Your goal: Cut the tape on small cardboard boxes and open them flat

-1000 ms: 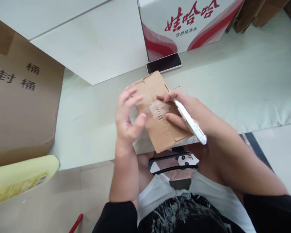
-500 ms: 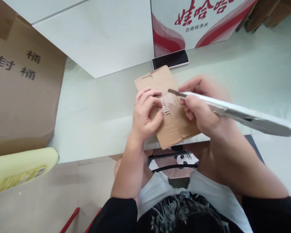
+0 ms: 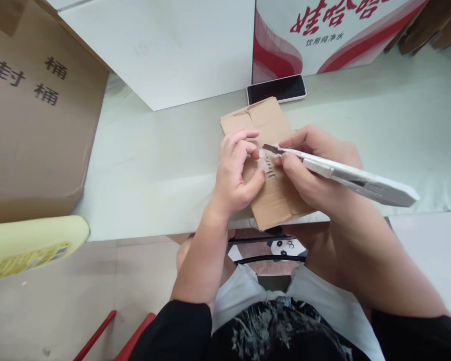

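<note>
The little cardboard box (image 3: 276, 205) was on the desk (image 3: 150, 180), left hand (image 3: 233, 175) on its left side, thumb and fingertips apart, right hand (image 3: 314, 184) at its right side clamped around a white cutter (image 3: 361, 179), blade (image 3: 272, 149) by the box's tape (image 3: 262, 161). Phone (image 3: 276, 90) sat just past the box, red-and-white carton (image 3: 330, 45) farther beyond it.

Left hand (image 3: 235, 173) and right hand (image 3: 321, 191) close together over the desk (image 3: 143, 180), bare forearms converging across its near edge.
Over the desk, the left hand's fingers bend in a loose curl, thumb held apart from them; the right hand's thumb and fingers draw together in a pinch. The left forearm (image 3: 199, 255) crosses the desk's edge steeply, the right forearm (image 3: 383, 255) more slantwise.
</note>
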Available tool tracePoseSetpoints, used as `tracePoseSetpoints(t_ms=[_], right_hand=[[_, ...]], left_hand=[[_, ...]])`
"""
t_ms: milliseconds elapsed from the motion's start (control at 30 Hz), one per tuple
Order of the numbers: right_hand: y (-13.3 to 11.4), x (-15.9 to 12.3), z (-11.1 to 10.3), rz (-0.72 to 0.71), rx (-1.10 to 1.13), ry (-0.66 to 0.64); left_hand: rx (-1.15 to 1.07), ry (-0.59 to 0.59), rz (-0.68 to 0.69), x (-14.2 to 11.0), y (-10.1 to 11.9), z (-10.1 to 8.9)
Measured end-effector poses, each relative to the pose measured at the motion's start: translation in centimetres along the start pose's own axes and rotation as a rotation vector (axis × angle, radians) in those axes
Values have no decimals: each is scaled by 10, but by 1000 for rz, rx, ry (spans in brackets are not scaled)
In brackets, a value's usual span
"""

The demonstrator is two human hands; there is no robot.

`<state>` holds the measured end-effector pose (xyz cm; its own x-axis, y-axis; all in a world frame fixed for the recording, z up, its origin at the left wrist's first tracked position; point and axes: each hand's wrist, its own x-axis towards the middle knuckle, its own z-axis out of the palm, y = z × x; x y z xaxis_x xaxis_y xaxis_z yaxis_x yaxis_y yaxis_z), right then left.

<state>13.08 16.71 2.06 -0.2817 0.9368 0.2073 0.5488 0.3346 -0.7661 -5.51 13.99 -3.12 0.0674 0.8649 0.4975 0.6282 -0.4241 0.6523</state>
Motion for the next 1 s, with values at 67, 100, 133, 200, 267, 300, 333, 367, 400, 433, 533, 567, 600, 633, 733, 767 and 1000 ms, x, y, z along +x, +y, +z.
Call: tracePoseSetpoints(t_ms=[67,100,133,200,267,300,333,367,400,433,533,567,600,633,733,767,1000], right_hand=[[0,0,0,-12,-6,-5],[0,1,0,-11,-11,-10],[-1,2,0,-8,-15,-17],[-4,3,-1,-7,-25,-32],[-6,5,-2,-12,-30,-45],[-6,5,-2,-13,-27,-52],[-6,5,-2,-10,-23,-56],[-6,5,-2,-2,-20,-55],[-6,5,-2,7,-17,-49],[-6,5,-2,12,-16,-36],[-6,3,-2,-5,-21,-1],[-6,2,-2,-15,-26,3],[-6,2,-2,-21,-34,2],[-7,2,-2,-24,-48,0],[-7,2,-1,-31,-107,-21],[-7,3,0,-39,-134,-40],[-8,4,-1,-48,-133,-63]], left_hand=[[6,-8,1,0,0,-1],[5,-10,5,0,0,-1],[1,-10,7,0,0,0],[-10,-11,10,0,-1,0],[-15,-10,0,0,0,0],[-12,-9,-8,0,0,0],[-8,-9,-13,0,0,0],[-5,-7,-10,0,0,0],[-7,-5,-2,0,0,0],[-13,-1,12,0,-1,0],[-25,10,44,0,-1,0],[-18,9,40,0,-2,0],[-6,4,29,0,-2,0],[5,-2,19,0,-2,1],[-5,10,22,-1,-1,1],[-17,15,28,-1,-1,1],[-11,-2,10,0,0,0]])
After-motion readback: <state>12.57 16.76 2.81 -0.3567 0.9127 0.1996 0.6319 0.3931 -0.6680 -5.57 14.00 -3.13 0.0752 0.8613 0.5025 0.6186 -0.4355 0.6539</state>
